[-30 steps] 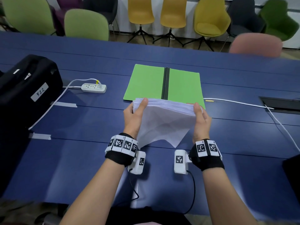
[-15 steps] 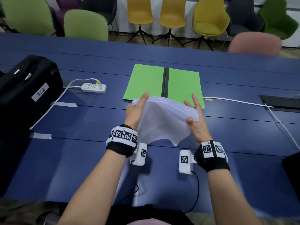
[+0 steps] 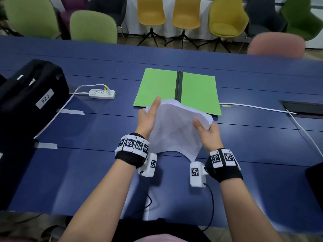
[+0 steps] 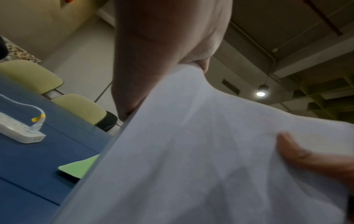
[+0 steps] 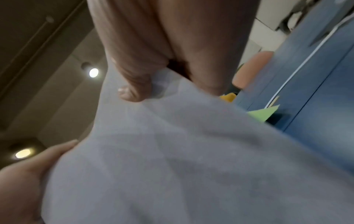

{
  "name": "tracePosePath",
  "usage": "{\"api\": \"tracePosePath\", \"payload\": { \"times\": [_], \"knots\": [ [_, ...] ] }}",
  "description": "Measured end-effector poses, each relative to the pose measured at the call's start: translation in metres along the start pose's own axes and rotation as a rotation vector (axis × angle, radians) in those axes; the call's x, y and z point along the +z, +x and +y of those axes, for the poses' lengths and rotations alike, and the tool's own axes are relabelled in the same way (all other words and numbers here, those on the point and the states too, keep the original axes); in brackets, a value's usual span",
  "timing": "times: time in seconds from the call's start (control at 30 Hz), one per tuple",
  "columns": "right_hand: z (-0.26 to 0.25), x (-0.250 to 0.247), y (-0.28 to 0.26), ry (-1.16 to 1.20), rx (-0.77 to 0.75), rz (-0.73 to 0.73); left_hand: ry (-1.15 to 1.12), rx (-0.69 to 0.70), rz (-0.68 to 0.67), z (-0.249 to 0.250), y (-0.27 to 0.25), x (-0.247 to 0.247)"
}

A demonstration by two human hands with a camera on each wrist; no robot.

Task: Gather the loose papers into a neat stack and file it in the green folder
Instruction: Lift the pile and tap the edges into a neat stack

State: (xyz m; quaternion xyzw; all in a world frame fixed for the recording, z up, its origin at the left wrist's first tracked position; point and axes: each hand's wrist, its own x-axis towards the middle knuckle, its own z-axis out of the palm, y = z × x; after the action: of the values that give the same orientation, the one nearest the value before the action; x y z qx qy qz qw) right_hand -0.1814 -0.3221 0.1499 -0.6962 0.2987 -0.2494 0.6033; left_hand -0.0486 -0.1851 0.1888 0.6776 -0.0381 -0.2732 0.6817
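A thick stack of white papers [image 3: 174,126] is held on edge above the blue table [image 3: 87,172], its top leaning down to the right. My left hand [image 3: 150,114] grips its left edge, thumb straight up the near face and fingers hidden behind. My right hand [image 3: 204,128] pinches the upper right corner, thumb in front. The green folder [image 3: 157,86] lies open and flat just beyond the stack, dark spine in the middle. The wrist views are mostly filled by the paper stack [image 4: 210,151] [image 5: 172,151]; a corner of the green folder [image 4: 80,166] [image 5: 262,112] shows past it.
A white power strip [image 3: 102,93] with its cord lies left of the folder, and a black bag [image 3: 29,95] sits at the far left. A white cable [image 3: 253,107] runs right toward a cable hatch [image 3: 304,110]. Chairs line the far side.
My right hand went from fingers spread against the stack's right edge to a pinch with the thumb on the near face. The stack's right side has dropped, tilting the top edge.
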Motion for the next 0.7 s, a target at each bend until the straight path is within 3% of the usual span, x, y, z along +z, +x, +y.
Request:
{"api": "tracePosePath", "payload": {
  "times": [0.17, 0.3, 0.4, 0.47, 0.53, 0.6, 0.7],
  "knots": [
    [-0.019, -0.009, 0.006, 0.149, -0.131, 0.003, -0.036, 0.200, 0.000, 0.011, -0.008, -0.005],
    [-0.008, -0.014, 0.006, 0.122, -0.012, -0.094, 0.039, 0.177, 0.001, -0.008, -0.001, -0.005],
    [0.004, -0.010, 0.009, 0.034, 0.049, -0.052, 0.106, 0.170, 0.033, -0.014, 0.006, -0.011],
    [0.004, -0.007, 0.011, -0.034, 0.036, -0.005, 0.283, 0.341, 0.071, -0.005, 0.010, -0.017],
    [-0.002, -0.003, 0.012, -0.107, -0.024, 0.031, 0.604, 0.538, 0.089, 0.011, 0.010, -0.020],
    [-0.017, 0.005, 0.009, -0.229, -0.125, 0.020, 0.974, 0.659, -0.032, 0.029, 0.004, -0.019],
    [-0.045, 0.016, 0.005, -0.392, -0.256, -0.067, 1.232, 0.643, -0.249, 0.049, -0.007, -0.010]
  ]
}}
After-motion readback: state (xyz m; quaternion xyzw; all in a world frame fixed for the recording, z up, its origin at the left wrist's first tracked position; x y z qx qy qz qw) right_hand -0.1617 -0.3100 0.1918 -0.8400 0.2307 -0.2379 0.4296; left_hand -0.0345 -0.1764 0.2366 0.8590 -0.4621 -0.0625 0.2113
